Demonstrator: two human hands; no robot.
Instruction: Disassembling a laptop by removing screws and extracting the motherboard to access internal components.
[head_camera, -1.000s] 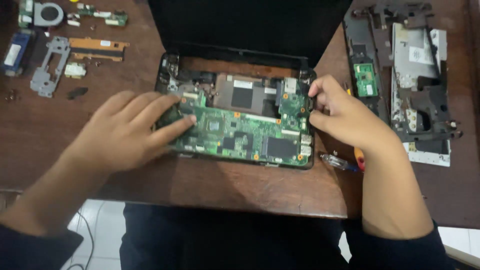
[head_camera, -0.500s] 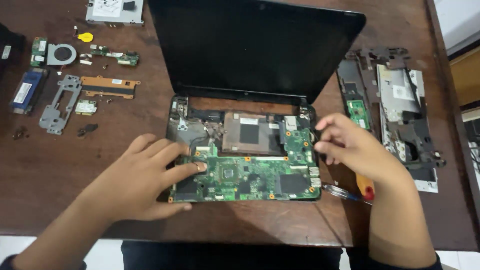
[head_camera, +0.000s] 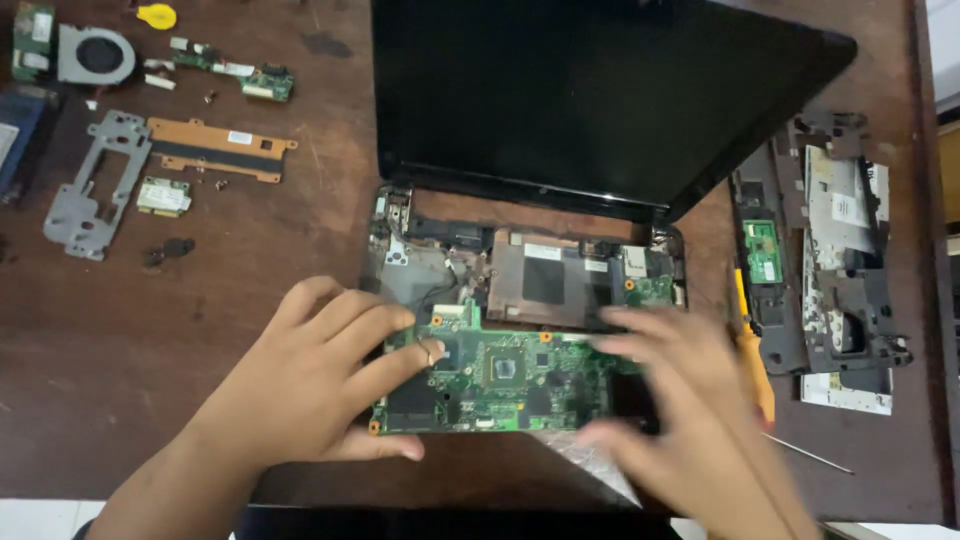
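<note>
Head view: left of the laptop (head_camera: 600, 110), loose parts (head_camera: 215, 148) lie on a brown table (head_camera: 200, 330). Left hand (head_camera: 320, 385), fingers spread, presses the green board (head_camera: 500, 375) in its open base. Right hand (head_camera: 680, 400) is blurred, fingers spread, touching the board's right edge.

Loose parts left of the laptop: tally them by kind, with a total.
Cooling fan: 1
Grey metal bracket: 1
Copper-coloured plate: 1
Small green circuit boards: 3
Yellow disc: 1
Total: 7
</note>
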